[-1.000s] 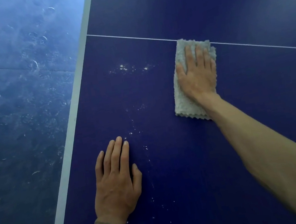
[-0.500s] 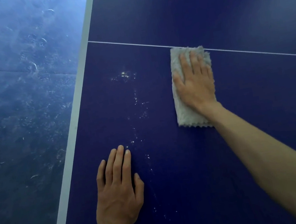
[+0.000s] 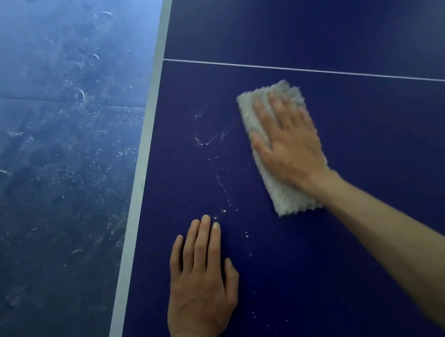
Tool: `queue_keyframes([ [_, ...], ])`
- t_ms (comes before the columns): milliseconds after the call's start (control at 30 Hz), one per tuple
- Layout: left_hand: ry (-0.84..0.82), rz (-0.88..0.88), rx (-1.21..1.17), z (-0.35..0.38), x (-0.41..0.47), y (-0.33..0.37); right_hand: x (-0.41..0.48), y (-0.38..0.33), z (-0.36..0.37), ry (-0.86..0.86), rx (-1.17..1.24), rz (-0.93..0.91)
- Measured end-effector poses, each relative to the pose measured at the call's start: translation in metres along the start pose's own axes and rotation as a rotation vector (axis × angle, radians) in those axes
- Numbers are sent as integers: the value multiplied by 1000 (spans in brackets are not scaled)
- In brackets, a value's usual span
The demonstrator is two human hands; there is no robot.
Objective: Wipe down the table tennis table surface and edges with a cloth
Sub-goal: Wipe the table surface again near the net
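**Pressing the cloth flat and working toward the dust**

The blue bench (image 3: pixel 357 234) fills most of the view. Its pale edge strip (image 3: pixel 141 181) runs diagonally up one side, with a scuffed floor (image 3: pixel 42 182) beyond it. The right forearm (image 3: pixel 420 247) reaches in from the side away from the strip, nearly straight, with the wrist low. The folded pale cloth (image 3: pixel 288 195) lies flat on the bench, well apart from the strip and roughly parallel to it. The right hand (image 3: pixel 290 143) lies palm-down on the cloth, fingers straight and slightly spread, pressing rather than gripping. The left hand (image 3: pixel 201 282) rests flat on bare bench nearer the strip, fingers straight and close together, holding nothing; it is probably a brace. A trail of white specks (image 3: pixel 221 186) lies between the cloth and the strip.

The stroke should go best with even pressure through the whole palm so the cloth does not bunch. Overlapping passes toward the strip would carry the specks off. The left hand will need to lift so the patch beneath it gets wiped.
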State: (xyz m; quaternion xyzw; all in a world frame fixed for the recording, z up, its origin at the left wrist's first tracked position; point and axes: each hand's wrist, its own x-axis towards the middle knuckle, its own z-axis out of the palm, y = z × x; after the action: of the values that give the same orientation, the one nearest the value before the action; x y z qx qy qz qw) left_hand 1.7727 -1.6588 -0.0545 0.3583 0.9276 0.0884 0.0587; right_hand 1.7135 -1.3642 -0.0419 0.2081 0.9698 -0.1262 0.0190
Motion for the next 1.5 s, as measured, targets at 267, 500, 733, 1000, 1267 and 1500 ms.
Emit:
queue_keyframes([
  [267,26,9,-4,2,-1,1,11,-71,12,-12,4,-73],
  [500,49,6,-19,1,-1,2,-45,-20,11,-37,-64,-196],
  [733,73,12,-10,-1,0,3,-36,-43,12,13,37,147],
  [1000,179,14,-175,-18,-17,-9,-128,-28,21,-49,-97,-230],
  [1267,114,-2,-49,-19,-87,-54,-136,-90,27,0,22,105],
  [1500,96,4,-60,-15,-90,-59,-220,-77,46,-31,-50,-230],
])
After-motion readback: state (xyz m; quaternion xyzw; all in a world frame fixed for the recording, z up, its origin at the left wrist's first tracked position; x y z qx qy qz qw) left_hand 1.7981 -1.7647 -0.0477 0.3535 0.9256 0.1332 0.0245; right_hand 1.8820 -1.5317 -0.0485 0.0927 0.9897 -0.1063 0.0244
